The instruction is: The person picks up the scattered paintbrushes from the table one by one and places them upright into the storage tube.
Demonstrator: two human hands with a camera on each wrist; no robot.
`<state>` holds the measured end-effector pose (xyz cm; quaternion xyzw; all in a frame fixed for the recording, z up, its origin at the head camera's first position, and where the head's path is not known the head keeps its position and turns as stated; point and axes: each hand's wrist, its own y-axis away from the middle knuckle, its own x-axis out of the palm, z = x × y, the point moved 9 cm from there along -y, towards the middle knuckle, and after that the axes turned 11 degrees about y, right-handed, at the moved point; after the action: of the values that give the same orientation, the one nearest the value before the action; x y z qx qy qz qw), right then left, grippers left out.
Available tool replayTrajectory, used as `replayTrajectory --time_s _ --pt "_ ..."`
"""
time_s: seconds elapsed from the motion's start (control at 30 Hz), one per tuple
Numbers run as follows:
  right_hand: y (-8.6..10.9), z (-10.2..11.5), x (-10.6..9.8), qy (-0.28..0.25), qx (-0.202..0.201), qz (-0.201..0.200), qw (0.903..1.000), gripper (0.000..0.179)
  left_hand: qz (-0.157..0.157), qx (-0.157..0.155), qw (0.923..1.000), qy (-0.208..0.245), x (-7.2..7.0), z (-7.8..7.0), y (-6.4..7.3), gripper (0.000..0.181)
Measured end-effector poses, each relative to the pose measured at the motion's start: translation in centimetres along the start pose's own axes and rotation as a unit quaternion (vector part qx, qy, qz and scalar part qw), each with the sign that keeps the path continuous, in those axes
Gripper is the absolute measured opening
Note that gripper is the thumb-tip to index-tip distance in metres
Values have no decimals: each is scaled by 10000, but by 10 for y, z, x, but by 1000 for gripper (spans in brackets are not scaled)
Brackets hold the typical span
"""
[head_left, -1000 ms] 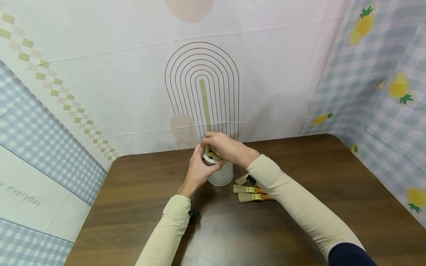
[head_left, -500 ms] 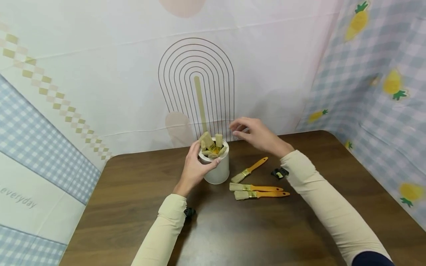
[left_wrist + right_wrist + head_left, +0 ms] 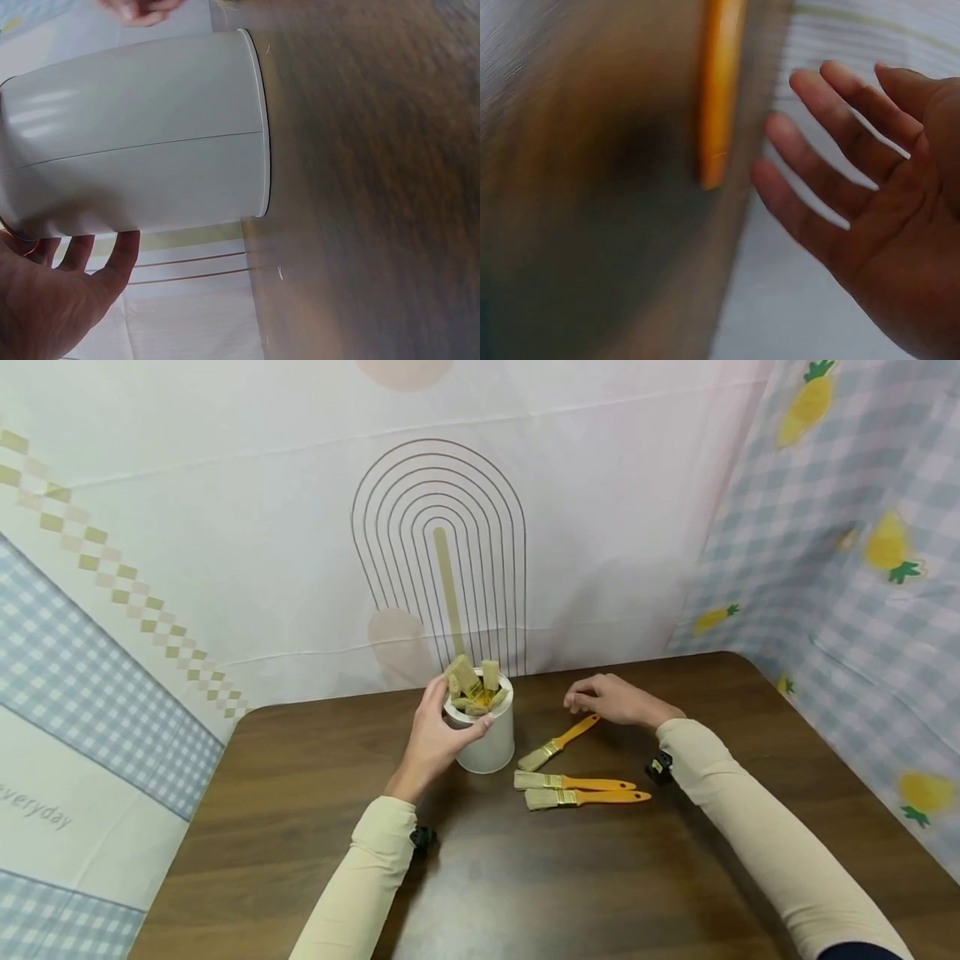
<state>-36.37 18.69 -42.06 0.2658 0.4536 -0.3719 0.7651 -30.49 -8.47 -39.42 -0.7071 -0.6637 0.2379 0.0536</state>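
A white can (image 3: 486, 747) stands upright at the back of the table, with several paintbrushes (image 3: 467, 677) in it, bristles up. My left hand (image 3: 437, 735) holds the can near its rim, thumb in front and fingers round the far left side. The left wrist view shows the left fingers (image 3: 116, 262) against the can's wall (image 3: 150, 127). My right hand (image 3: 618, 700) hovers by the handle of a slanting paintbrush (image 3: 558, 743) on the table. In the right wrist view its fingers (image 3: 832, 112) are loosely bent, with nothing in them, apart from the orange handle (image 3: 721, 97).
Two more paintbrushes, an upper one (image 3: 577, 783) and a lower one (image 3: 592, 798), lie side by side in front of the slanting one, handles to the right. The brown wooden table (image 3: 510, 885) meets a white patterned cloth (image 3: 300, 568) behind the can.
My right hand has left the can's mouth, where it was among the brush bristles, and moved right and down to the slanting paintbrush's handle. My left hand keeps its hold on the can.
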Motion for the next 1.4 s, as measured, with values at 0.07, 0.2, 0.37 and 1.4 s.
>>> replayTrajectory --time_s 0.07,0.2,0.37,1.4 --pt "0 -9 7 169 7 -43 9998 30 14 -2 10000 4 0 1 0 88" --pt "7 -17 18 502 -31 -70 9987 25 5 11 10000 44 1 1 1 88" --pt "20 -20 25 828 217 -1 9963 16 -23 -24 9999 101 0 3 1 91" --pt "31 1 45 150 1591 -140 9871 17 26 28 10000 11 -1 1 0 86"
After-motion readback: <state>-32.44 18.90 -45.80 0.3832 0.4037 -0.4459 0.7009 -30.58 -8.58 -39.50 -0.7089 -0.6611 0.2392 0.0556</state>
